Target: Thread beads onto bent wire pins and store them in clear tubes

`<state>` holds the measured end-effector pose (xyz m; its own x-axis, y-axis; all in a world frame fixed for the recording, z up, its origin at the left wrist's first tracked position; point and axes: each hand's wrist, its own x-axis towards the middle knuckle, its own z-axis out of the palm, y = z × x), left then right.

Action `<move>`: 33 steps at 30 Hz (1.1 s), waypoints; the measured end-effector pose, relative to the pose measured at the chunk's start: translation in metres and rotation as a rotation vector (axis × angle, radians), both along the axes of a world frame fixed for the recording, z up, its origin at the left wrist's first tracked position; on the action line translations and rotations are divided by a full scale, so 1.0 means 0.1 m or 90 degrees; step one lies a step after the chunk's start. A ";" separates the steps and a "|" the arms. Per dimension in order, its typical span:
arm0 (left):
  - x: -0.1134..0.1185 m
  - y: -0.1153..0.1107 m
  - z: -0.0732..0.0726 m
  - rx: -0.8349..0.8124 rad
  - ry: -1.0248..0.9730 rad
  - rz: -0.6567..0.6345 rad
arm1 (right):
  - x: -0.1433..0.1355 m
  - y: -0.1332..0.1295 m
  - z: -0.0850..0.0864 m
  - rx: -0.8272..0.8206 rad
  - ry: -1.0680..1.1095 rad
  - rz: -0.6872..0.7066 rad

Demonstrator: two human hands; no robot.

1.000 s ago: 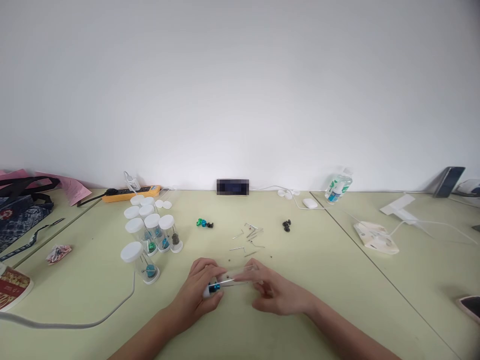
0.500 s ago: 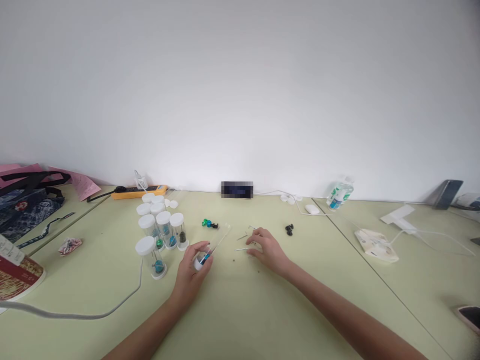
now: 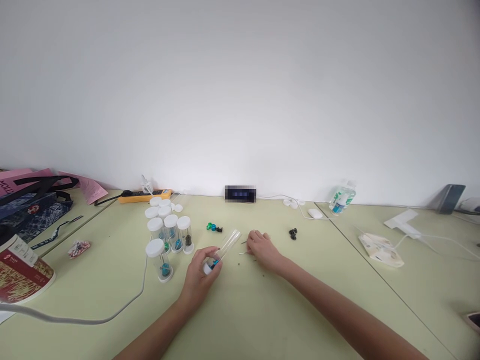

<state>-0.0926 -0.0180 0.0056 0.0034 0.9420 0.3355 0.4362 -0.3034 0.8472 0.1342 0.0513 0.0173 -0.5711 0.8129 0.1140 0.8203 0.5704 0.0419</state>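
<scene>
My left hand [image 3: 200, 276] is closed round a clear tube [image 3: 230, 242] with a white cap at its lower end and a blue piece inside. The tube leans, its open-looking far end up and to the right. My right hand [image 3: 264, 251] is on the table among thin metal rods [image 3: 243, 253], fingers curled down and drawn together. What its fingertips hold, if anything, is hidden. Several capped clear tubes [image 3: 160, 260] with coloured pieces inside stand to the left. Green, blue and black small parts [image 3: 213, 227] lie beyond my left hand.
Black small parts [image 3: 293, 233] lie to the right. White round caps [image 3: 293, 203] and a white mouse [image 3: 315, 213] are near the wall. A bottle [image 3: 342, 199], an orange power strip [image 3: 145, 196], a paper cup [image 3: 26, 267] and a grey cable [image 3: 86, 320] surround the work area.
The view has shifted slightly. My right hand's fingers, apart before, have come down and drawn together over the metal rods. My left hand still holds the tube.
</scene>
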 end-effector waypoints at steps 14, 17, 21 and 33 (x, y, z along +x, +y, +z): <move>0.01 0.02 -0.03 -0.016 -0.021 -0.024 | 0.11 0.09 0.41 -0.012 0.071 -0.010; 0.01 0.03 -0.04 -0.016 -0.022 -0.038 | 0.17 0.09 0.64 -0.041 0.123 0.032; 0.01 0.04 -0.03 -0.022 -0.024 -0.069 | 0.09 0.04 0.86 -0.103 0.240 0.118; 0.01 -0.03 0.02 -0.010 -0.021 -0.164 | -0.01 -0.04 0.86 -0.281 0.680 0.081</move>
<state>-0.0916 -0.0205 0.0072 0.2334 0.9166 0.3246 0.3178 -0.3874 0.8654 0.1331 0.0471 0.1033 -0.4352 0.8460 0.3079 0.2547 0.4437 -0.8592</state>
